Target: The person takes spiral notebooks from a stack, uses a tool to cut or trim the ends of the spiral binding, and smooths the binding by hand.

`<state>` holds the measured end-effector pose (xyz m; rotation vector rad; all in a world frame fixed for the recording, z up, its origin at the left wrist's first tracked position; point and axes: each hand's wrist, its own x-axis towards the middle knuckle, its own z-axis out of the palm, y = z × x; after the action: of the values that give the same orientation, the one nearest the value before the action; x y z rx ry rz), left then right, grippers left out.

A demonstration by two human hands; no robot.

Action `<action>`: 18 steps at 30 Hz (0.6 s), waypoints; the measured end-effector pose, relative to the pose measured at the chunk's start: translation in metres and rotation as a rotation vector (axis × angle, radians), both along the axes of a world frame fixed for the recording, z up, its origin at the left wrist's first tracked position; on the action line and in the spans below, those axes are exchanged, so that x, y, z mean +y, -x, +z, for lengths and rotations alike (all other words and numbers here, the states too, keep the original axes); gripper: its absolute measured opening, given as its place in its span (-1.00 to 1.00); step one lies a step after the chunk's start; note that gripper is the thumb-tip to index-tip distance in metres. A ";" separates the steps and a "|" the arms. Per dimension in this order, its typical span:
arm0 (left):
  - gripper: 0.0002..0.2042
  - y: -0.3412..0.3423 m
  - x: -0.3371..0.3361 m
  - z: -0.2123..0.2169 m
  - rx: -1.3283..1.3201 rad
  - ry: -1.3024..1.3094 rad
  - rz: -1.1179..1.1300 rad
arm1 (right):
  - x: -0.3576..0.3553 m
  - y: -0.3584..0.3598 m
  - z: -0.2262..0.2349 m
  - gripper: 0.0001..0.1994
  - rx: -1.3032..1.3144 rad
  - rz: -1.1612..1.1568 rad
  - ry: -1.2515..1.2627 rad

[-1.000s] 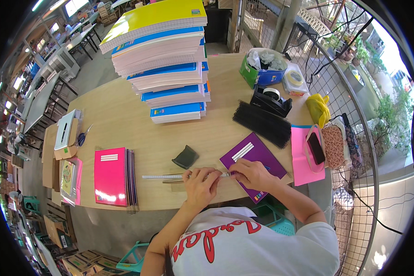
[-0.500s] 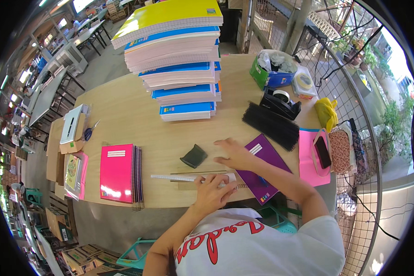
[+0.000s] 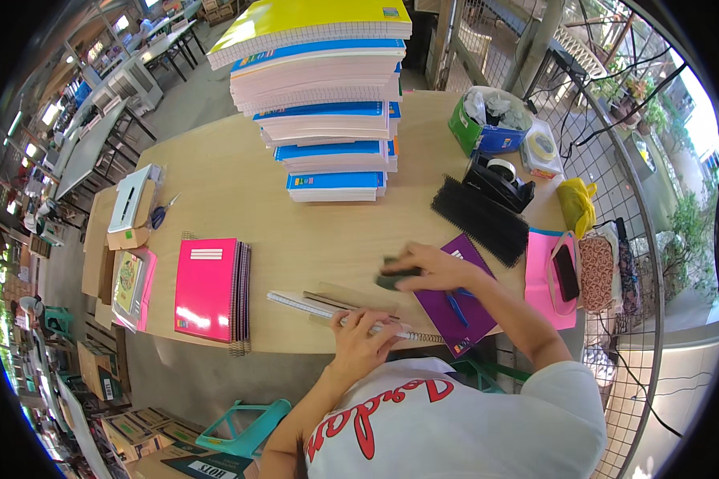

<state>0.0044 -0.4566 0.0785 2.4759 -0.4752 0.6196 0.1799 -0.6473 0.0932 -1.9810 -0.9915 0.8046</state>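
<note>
My left hand point(image 3: 361, 342) is closed on a narrow white sheaf of paper point(image 3: 295, 304) at the near table edge, with a wire coil point(image 3: 423, 337) sticking out of its right end. Beside the sheaf lies a thin dark strip point(image 3: 327, 301) on a brownish flat piece. In my right hand point(image 3: 433, 268) is a small dark green block point(image 3: 393, 277) with curved sides, held just above or on the table. A purple notebook point(image 3: 478, 319) lies under my right forearm, with a blue-handled tool point(image 3: 457, 310) on it, partly covered.
Pink spiral notebooks point(image 3: 206, 283) are stacked at the left, near scissors point(image 3: 162, 211). A tall stack of blue- and yellow-covered paper blocks point(image 3: 335, 188) stands at the back. On the right are black coils point(image 3: 479, 219), a tape dispenser point(image 3: 499, 182), and a phone point(image 3: 567, 271).
My right hand has taken hold of the dark green block and shifted it rightward. My left hand stays on the sheaf, which now tilts more; the whole view has shifted slightly.
</note>
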 end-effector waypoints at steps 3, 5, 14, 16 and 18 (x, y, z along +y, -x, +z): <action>-0.72 -0.004 -0.001 -0.008 0.038 0.002 0.009 | -0.048 0.032 -0.001 -0.53 0.572 0.223 -0.484; -0.69 -0.007 -0.003 -0.002 0.024 -0.009 -0.006 | -0.051 0.051 0.010 -0.54 0.229 0.135 -0.175; -0.56 -0.004 0.004 0.000 0.099 0.033 -0.031 | -0.054 0.044 0.020 -0.51 0.343 0.119 -0.616; -0.53 -0.006 0.004 -0.002 0.117 0.026 -0.029 | -0.049 0.054 0.019 -0.49 0.141 0.127 -0.343; -0.34 -0.006 0.004 -0.003 0.073 0.025 -0.055 | -0.047 0.057 0.013 -0.47 -0.150 0.069 0.127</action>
<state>0.0108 -0.4522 0.0751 2.4441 -0.5021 0.5079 0.1229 -0.6940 0.1065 -2.1514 -1.1248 0.7823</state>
